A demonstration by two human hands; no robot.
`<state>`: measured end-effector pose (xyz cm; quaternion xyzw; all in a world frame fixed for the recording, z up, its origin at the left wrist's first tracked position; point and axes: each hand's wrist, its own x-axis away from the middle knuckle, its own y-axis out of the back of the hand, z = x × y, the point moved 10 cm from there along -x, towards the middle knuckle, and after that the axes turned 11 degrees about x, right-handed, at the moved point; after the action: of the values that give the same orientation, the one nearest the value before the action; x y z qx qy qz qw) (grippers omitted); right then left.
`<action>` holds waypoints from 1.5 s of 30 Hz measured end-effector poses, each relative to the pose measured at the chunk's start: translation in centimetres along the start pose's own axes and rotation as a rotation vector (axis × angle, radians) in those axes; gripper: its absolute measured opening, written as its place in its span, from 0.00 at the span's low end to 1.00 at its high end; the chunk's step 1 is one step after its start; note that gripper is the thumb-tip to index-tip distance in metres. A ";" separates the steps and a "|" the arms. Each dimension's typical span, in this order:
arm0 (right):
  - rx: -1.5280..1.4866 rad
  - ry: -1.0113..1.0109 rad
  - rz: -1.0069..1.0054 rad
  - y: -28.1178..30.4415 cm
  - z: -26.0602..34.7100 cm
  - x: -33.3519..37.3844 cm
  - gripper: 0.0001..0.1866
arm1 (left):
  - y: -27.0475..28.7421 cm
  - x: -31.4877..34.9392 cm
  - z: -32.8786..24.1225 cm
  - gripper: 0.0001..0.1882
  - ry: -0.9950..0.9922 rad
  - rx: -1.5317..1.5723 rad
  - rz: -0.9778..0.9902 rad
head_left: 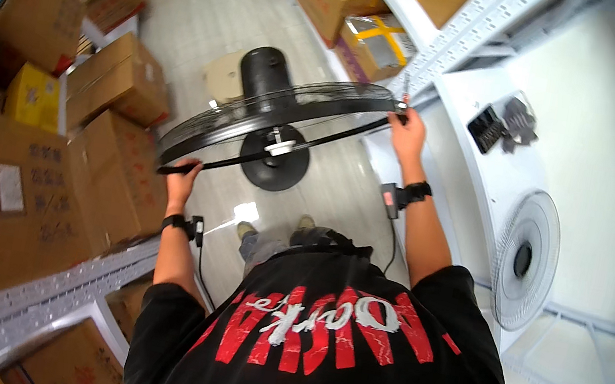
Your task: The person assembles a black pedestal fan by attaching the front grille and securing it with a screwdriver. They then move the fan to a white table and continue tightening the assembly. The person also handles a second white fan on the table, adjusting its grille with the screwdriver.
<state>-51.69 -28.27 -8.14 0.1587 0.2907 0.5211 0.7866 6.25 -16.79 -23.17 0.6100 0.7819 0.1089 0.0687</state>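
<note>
A large black standing fan (264, 81) is before me, seen from above, with its motor housing behind the wire rear guard (209, 125). A thin black hoop (341, 134) stretches across the guard's near side, apart from it in the middle. My left hand (181, 177) is closed round the hoop's left end. At the right end, my right hand (408, 133) grips it beside a small metal clasp. Near the fan's centre a white hub piece (280, 148) shows. Beneath lies the round black base (278, 175) on the floor.
On the white shelf (481, 172) at right lie a round wire fan grille (525, 261) with a dark centre, a small black tray (485, 130) and a crumpled grey bag (520, 123). Cardboard boxes (22, 193) crowd the left. A taped box (377, 45) sits on the far rack.
</note>
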 end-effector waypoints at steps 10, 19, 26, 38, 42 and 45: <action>0.032 -0.063 0.022 0.2 2.7 -0.9 0.11 | -0.6 0.3 0.2 0.15 0.184 0.279 -0.089; 0.176 0.050 -0.021 0.0 7.9 -5.6 0.13 | 0.4 -0.6 -2.0 0.11 0.298 0.245 -0.072; 0.204 0.063 -0.021 -1.3 7.9 -5.5 0.13 | -0.1 1.5 -0.5 0.13 0.269 0.327 -0.132; 0.184 0.056 -0.046 -0.6 5.9 -4.4 0.13 | -3.9 4.4 4.0 0.10 0.254 0.517 -0.256; 0.138 0.063 -0.036 -0.6 5.2 -4.0 0.13 | -3.7 4.6 3.3 0.10 0.260 0.460 -0.285; 0.113 0.067 -0.014 -0.8 4.4 -3.7 0.12 | -3.6 4.8 3.3 0.09 0.262 0.467 -0.331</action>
<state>-49.44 -31.76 -4.01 0.1832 0.3469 0.5033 0.7699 2.43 -12.70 -27.15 0.4545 0.8766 -0.0087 -0.1580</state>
